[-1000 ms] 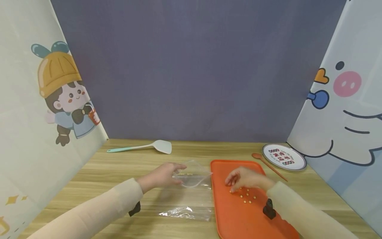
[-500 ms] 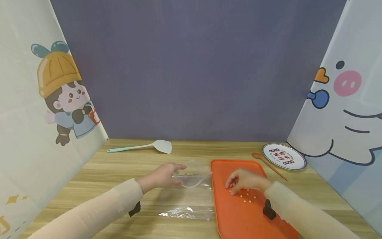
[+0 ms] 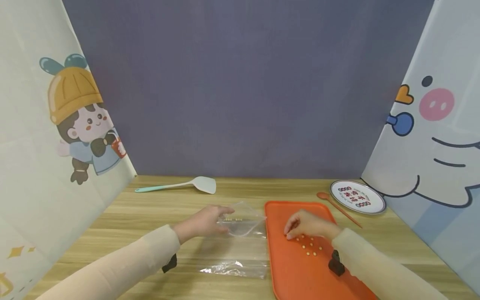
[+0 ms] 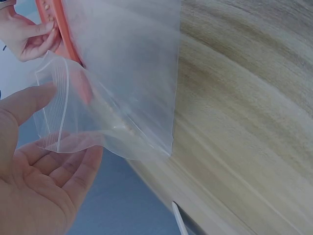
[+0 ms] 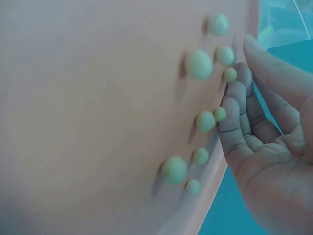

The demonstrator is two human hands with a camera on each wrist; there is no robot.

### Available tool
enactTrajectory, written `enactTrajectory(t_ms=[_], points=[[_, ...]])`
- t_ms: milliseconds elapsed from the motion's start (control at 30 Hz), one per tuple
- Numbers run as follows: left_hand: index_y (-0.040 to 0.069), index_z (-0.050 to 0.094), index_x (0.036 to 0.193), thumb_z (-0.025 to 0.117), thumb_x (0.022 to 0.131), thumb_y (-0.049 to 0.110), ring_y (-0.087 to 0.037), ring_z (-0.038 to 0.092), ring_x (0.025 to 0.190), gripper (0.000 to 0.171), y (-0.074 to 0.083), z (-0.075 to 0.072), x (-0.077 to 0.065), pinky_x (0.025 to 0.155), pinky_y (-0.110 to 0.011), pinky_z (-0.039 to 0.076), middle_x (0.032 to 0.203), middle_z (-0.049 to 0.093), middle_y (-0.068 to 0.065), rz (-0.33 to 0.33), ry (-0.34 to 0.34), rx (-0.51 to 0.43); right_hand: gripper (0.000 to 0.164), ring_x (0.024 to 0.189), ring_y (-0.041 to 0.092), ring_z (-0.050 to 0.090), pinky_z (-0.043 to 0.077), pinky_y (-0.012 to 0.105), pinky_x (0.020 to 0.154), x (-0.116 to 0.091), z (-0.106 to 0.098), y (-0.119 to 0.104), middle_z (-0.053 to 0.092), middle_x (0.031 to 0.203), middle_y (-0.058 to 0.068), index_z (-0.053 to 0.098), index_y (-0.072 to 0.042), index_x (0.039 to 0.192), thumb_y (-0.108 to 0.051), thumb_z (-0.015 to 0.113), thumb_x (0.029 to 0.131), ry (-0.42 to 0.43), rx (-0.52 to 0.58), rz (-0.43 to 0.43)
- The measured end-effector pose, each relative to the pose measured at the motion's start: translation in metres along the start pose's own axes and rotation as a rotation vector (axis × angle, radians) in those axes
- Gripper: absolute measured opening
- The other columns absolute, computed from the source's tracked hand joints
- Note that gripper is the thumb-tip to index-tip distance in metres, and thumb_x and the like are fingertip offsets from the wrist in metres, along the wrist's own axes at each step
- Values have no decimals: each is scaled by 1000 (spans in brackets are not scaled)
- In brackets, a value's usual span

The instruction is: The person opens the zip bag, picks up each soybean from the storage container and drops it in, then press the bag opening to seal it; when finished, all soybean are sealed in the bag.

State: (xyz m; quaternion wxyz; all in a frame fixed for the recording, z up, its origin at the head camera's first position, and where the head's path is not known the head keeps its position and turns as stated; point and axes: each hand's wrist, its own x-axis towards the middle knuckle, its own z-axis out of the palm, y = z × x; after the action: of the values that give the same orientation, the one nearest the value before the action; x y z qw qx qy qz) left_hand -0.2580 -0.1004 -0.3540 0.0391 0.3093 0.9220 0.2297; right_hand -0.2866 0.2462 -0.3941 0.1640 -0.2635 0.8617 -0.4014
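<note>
A clear zip-lock bag (image 3: 240, 266) lies on the table with its mouth raised. My left hand (image 3: 207, 220) grips that mouth, the thumb on one side of the zip strip and the fingers on the other. A few soybeans show inside the bag (image 4: 117, 117), blurred in the left wrist view. On the orange tray (image 3: 300, 275) lie several loose pale-yellow soybeans (image 3: 311, 244). Over their far left side, my right hand (image 3: 308, 225) pinches a soybean with thumb and fingertips; the fingertips hide it. Other soybeans (image 5: 198, 64) lie close beside those fingers in the right wrist view.
A white spatula with a turquoise handle (image 3: 204, 184) lies at the back left. Behind the tray's right side are a red-brown spoon (image 3: 339, 209) and a patterned white plate (image 3: 358, 197). A dark wall (image 3: 240, 91) closes off the back of the wooden table.
My right thumb and fingertips have closed together, and the soybean that showed beneath them is out of sight. The left hand and the bag have stayed in place.
</note>
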Motion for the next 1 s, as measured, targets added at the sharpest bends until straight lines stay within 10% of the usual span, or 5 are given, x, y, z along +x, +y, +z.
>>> enactTrajectory(t_ms=[1000], points=[[-3, 55, 131, 78, 78, 13, -31, 65, 108, 60, 0, -2, 4, 99, -44, 52, 132, 61, -16, 38, 15, 33, 30, 92, 12, 66, 57, 41, 85, 42, 2, -74, 73, 104, 10, 70, 2, 108, -20, 72, 88, 121, 111, -106]])
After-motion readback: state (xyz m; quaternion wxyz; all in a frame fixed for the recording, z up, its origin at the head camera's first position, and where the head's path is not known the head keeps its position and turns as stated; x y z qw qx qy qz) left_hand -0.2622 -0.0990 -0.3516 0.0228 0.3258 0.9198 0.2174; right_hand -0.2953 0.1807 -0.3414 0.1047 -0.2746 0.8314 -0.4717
